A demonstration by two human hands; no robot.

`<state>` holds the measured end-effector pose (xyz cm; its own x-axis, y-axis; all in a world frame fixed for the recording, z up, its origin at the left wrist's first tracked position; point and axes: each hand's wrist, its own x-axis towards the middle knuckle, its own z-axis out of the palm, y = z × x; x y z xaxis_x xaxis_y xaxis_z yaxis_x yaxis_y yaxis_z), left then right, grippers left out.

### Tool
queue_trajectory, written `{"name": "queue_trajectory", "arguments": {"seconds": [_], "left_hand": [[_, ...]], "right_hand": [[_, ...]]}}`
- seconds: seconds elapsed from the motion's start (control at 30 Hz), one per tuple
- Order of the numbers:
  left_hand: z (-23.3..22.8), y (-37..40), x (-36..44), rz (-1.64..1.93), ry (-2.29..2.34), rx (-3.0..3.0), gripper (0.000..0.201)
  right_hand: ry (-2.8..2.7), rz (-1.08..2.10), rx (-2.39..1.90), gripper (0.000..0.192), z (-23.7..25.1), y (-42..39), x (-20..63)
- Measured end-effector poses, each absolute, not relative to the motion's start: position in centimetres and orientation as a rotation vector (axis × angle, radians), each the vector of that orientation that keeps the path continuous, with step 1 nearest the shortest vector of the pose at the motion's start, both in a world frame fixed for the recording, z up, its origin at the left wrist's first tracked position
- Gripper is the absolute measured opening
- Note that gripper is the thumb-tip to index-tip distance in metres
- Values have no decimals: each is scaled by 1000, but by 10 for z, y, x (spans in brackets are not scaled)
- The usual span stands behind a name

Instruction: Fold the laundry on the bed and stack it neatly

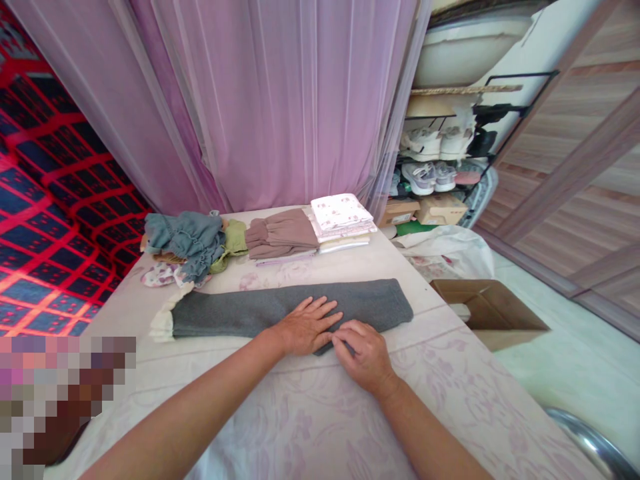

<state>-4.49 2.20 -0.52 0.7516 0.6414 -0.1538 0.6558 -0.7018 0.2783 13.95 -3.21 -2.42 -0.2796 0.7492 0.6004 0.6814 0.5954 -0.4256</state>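
Observation:
A dark grey pair of trousers (225, 310), folded lengthwise, lies across the table with frilled cream cuffs at its left end. My left hand (305, 328) rests flat on the middle of it, fingers stretched out and pointing right. Just to the right, my right hand (365, 353) has its fingers closed in a pinch at the near edge of the trousers, where a corner of cloth sticks out. The fingertips of both hands are close together, and part of the pinched cloth is hidden.
Behind lie a heap of blue-grey clothes (187, 237), a green cloth (234, 239), a folded brown garment (283, 233) and a stack of folded white prints (343, 217). To the right of the table (300, 413) stand an open cardboard box (495, 303) and a shoe rack (445, 157).

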Motion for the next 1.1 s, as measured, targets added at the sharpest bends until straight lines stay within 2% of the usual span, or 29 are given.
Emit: {"name": "queue_trajectory", "arguments": {"seconds": [0.13,0.23,0.3,0.37,0.5,0.57,0.67,0.77,0.83,0.93,1.03,1.1], "left_hand": [[-1,22,-39,-9,1039,2577,47],[-3,20,-32,118,1135,2533,40],[-7,18,-27,226,1204,2520,36],[-12,14,-24,331,1244,2526,33],[-19,8,-24,437,1289,2570,34],[-20,4,-25,487,1257,2619,35],[-20,-1,-27,613,1147,2709,32],[-19,-6,-28,664,1070,2796,30],[-19,-8,-28,638,1048,2828,30],[-19,-8,-27,621,1043,2816,30],[-20,-7,-27,638,1022,2804,29],[-21,-7,-27,652,1004,2816,28]], "right_hand": [[-1755,-79,-1407,24,-16,-9,178],[-1584,-105,-1706,48,-7,17,207],[-1601,61,-1861,62,1,34,218],[-1638,260,-1992,65,10,48,224],[-1855,579,-1912,34,27,53,232],[-1993,809,-1702,29,35,46,239],[-2108,1102,-1531,40,47,35,247],[-2144,1205,-1622,51,54,32,244],[-2208,1086,-1748,42,54,35,235],[-2281,663,-1901,15,46,41,215],[-2314,313,-1904,28,33,44,198],[-2371,170,-1865,24,27,45,189]]}}
